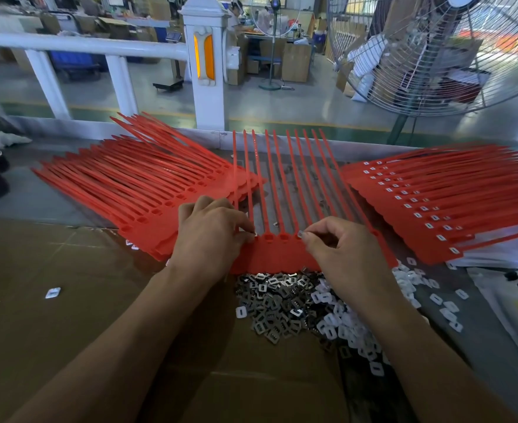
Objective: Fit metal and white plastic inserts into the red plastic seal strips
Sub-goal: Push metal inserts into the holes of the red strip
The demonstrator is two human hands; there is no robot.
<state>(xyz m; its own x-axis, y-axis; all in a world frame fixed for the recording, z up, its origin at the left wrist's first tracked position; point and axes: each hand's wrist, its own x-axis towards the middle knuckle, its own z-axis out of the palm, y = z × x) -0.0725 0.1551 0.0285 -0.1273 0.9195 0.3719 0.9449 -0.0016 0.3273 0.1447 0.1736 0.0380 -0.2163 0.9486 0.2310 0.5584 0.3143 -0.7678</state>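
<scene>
Factory surface is holding the strip point(282, 257), metal pile point(276, 300) just below. Right hand point(343, 254) is pinching an insert point(301, 233) over a socket, left hand point(212, 236) pinching another point(255, 234). Probably seat it square first.

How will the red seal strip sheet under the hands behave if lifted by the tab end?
Probably floppy: the red seal strip sheet has long thin tails fanning unevenly toward the rail, so they would likely droop. Likely light for its size, being thin moulded plastic. The joined tab band looks stiffer, so the left hand and right hand could probably lift it as one piece.
</scene>
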